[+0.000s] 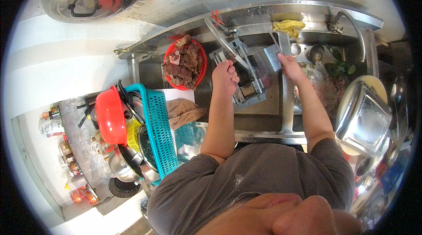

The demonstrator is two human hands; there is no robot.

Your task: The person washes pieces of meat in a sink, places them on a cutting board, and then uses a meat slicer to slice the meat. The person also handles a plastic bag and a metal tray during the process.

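Note:
My left hand (225,77) is closed around one side rail of a metal slicer-like frame (253,73), which sits tilted in the left sink basin (263,111). A curved metal faucet (219,35) reaches over the frame, and water runs from its spout onto it. In my right hand (290,67) is a comb-like metal blade plate (272,57) with fine parallel teeth, held above the divider between the basins. A thin metal strip (274,39) rises beside the plate; whether it belongs to it I cannot tell. My left fingertips are partly hidden.
A red basin of dark meat chunks (183,65) stands at the sink's left. The right basin holds a ladle (316,53) and leafy greens (344,66). A yellow cloth (288,28) lies on the back ledge. A teal basket (161,132) and metal tray (366,116) flank me.

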